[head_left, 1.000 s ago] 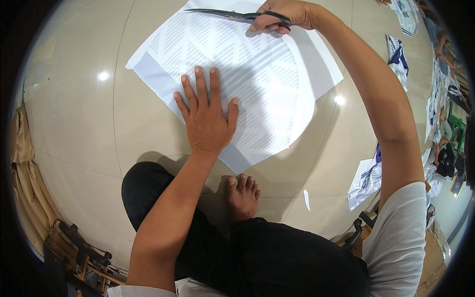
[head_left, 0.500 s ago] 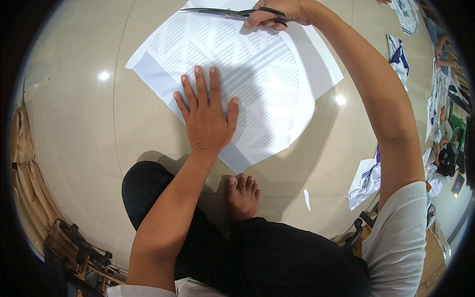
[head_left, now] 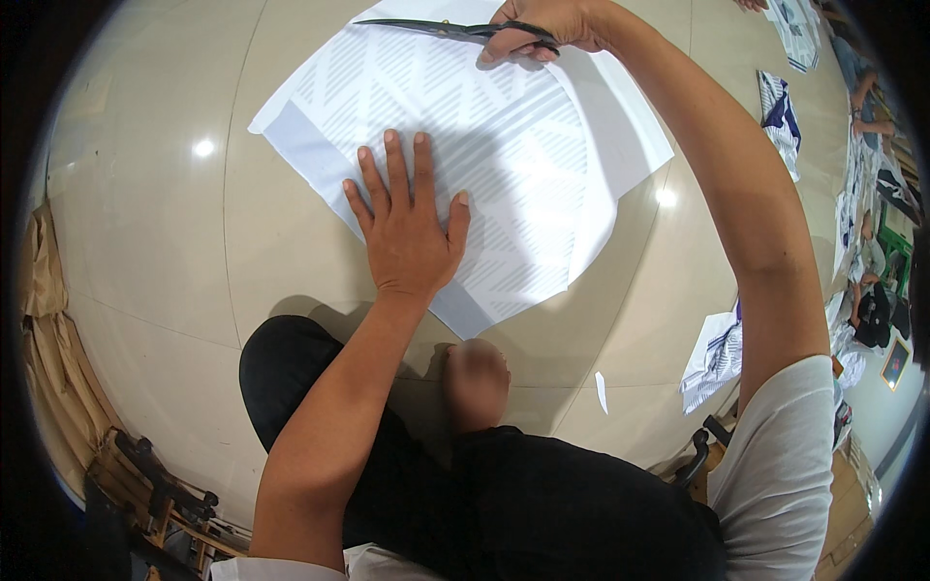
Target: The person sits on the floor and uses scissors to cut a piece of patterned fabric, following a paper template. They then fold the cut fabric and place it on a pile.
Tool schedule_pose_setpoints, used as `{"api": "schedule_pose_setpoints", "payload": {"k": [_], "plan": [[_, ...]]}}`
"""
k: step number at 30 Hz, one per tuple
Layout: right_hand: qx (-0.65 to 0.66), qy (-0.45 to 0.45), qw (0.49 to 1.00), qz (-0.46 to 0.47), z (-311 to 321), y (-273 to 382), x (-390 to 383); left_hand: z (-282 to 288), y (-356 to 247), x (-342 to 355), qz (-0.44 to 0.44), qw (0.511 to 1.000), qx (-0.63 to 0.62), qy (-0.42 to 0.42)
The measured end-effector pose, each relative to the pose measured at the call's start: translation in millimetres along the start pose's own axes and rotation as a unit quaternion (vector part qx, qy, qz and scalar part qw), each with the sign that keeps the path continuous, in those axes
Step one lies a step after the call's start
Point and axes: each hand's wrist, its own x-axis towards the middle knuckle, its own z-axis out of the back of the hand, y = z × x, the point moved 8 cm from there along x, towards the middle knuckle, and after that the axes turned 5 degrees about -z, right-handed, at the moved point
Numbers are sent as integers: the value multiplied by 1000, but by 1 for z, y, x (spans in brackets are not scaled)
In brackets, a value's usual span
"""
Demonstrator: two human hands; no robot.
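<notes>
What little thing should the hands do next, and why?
Maybe the right hand should open the scissors a bit: the blades look nearly closed over the striped sheet's far part, while the left hand lies flat on it, fingers spread.

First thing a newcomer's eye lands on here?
Probably the big white sheet with grey stripes, bright on the tiled floor at upper centre. Next, the long dark scissors in the right hand, across the sheet's far end. Then the left hand, fingers spread flat on the sheet's near-left part.
</notes>
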Motion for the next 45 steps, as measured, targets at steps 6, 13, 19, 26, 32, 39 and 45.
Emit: {"api": "schedule_pose_setpoints", "payload": {"k": [6, 13, 19, 26, 32, 39, 45], "plan": [[58, 13, 998, 2, -8, 8, -2, -1, 0, 0, 2, 1000, 3, 4], [60, 10, 998, 10, -8, 15, 1, 1, 0, 1, 4, 1000, 5, 3], [48, 12, 999, 12, -10, 13, 6, 1, 0, 0, 4, 1000, 4, 5], [80, 21, 996, 26, -16, 15, 7, 2, -1, 0, -2, 1000, 2, -2], [88, 30, 995, 32, -18, 19, 12, 2, 0, 0, -2, 1000, 0, 0], [105, 44, 993, 37, -20, 16, 16, 2, -1, 1, -4, 1000, -4, -2], [146, 2, 989, 26, -16, 18, 10, 4, 1, 0, -4, 1000, -14, -4]]}}
